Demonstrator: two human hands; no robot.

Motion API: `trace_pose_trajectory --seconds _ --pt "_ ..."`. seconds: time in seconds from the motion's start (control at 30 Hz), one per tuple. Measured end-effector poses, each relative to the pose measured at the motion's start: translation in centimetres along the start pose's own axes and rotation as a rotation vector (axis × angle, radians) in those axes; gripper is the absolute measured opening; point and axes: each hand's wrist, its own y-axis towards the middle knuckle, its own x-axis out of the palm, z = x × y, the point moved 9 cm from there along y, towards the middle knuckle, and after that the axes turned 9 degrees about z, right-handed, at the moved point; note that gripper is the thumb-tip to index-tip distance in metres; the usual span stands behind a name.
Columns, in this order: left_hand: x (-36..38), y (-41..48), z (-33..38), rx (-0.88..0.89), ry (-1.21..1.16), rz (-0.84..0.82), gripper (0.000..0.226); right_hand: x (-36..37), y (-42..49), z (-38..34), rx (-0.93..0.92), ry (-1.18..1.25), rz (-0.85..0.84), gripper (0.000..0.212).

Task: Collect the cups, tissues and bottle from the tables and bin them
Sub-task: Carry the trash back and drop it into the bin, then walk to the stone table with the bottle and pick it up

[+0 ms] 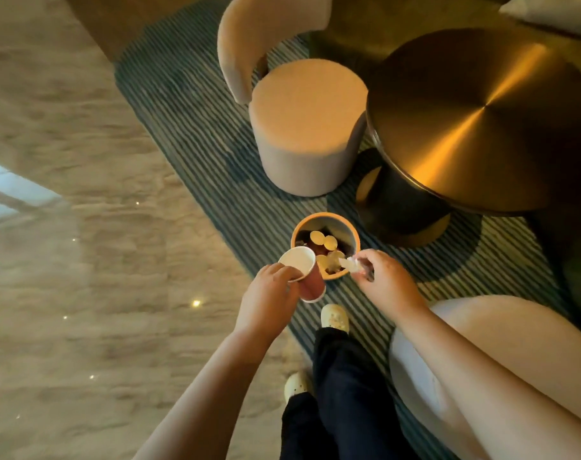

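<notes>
A small round bin (348, 229) with an orange rim stands on the striped carpet below me, with several cups lying inside it. My left hand (269, 295) grips a red paper cup (310, 287) with a white inside, held tilted just left of the bin's rim. My right hand (387, 278) pinches a crumpled white tissue (352, 264) over the bin's right edge. No bottle shows in view.
A round brass table (481, 121) stands at the right, a beige round chair (307, 127) beyond the bin, and another beige seat (514, 343) by my right arm. Polished stone floor (66, 260) lies to the left. My legs and light shoes are below.
</notes>
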Motion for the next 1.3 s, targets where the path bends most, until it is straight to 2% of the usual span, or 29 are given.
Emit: trace_pose_trajectory --seconds 0.23,0.4,0.67,0.83,1.03,1.3 --pt "6.1 5.6 -5.7 -0.189 -0.060 -0.066 0.024 6.9 7.2 6.0 0.210 -0.001 -0.096 0.021" --pt "12.5 10.1 -8.3 -0.200 -0.080 -0.124 0.029 12.1 11.5 11.2 0.381 0.002 -0.144 0.023" --pt "24.1 16.4 -14.1 -0.247 -0.098 -0.136 0.026 19.9 16.6 19.7 0.523 0.108 -0.069 0.022" --pt "28.9 17.3 -15.5 -0.194 -0.076 -0.246 0.033 22.4 17.7 22.1 0.535 0.151 -0.013 0.029" --pt "24.9 17.2 -13.7 -0.141 -0.048 -0.235 0.036 19.6 17.3 18.5 0.483 0.142 -0.011 0.039" --pt "8.9 19.3 -3.5 0.106 0.019 -0.050 0.044 5.9 16.1 5.7 0.336 0.184 0.149 0.039"
